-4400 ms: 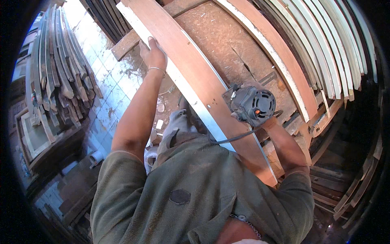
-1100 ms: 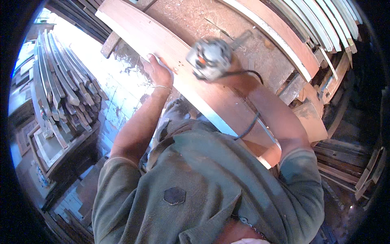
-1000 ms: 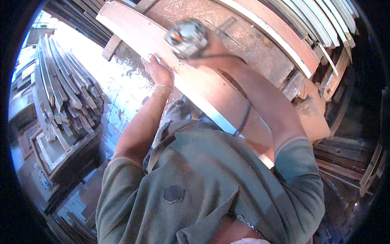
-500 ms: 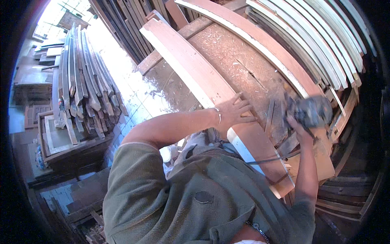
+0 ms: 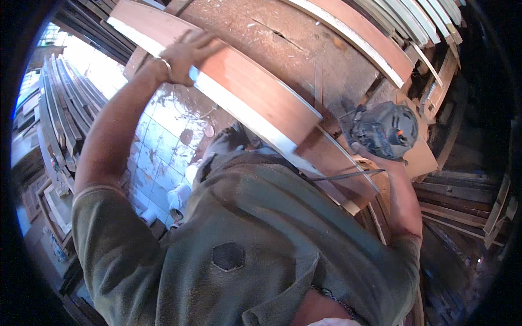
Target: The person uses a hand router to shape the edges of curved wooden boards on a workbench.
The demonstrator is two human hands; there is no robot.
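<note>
A long, gently curved wooden board [image 5: 242, 76] with a whitish edge slants from the far left toward my right side, close in front of my body. My left hand [image 5: 187, 57] lies over its far part with fingers spread, its palm by the whitish edge. On the right, my right hand [image 5: 372, 155] is wrapped round a dark, round-bodied power tool that looks like a router [image 5: 383, 130]. The tool is held tilted beside the near end of the board. A black cord [image 5: 345, 176] runs from near that hand across the board toward my shirt.
A second curved board [image 5: 353, 32] lies farther off on the dusty workbench [image 5: 234, 24]. Stacked curved pieces [image 5: 410, 19] stand at the back right. Long timbers [image 5: 65, 103] are piled at left, above a tiled floor [image 5: 157, 157]. White containers [image 5: 178, 196] sit near my body.
My left hand has moved far and left along the board. The board has shifted, and its near portion lies farther from me. The router stays in my right hand, now less blurred.
</note>
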